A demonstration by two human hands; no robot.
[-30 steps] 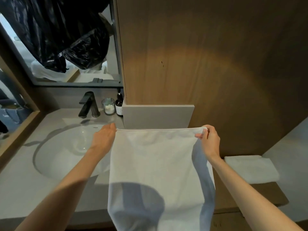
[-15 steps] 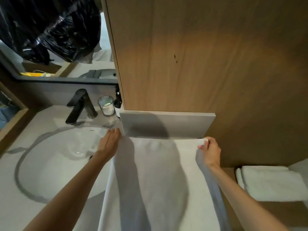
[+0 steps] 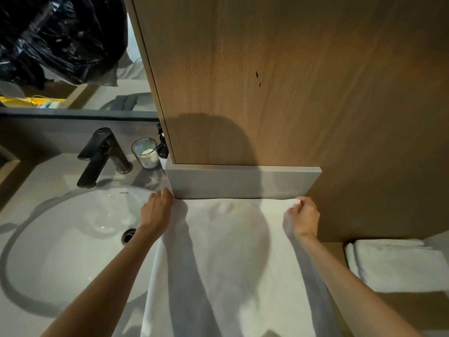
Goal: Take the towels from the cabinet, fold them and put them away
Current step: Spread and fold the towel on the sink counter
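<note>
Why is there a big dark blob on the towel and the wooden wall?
In the head view, light from behind the person casts a shadow across the white towel and up the wooden cabinet; arm shadows streak the towel beside the left hand and right hand. The wide lens bends straight edges.

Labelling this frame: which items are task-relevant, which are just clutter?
Job:
white towel, far corners pinched by left hand and right hand
folded towel

Lying about:
faucet
glass candle
dark bottle
sink
</note>
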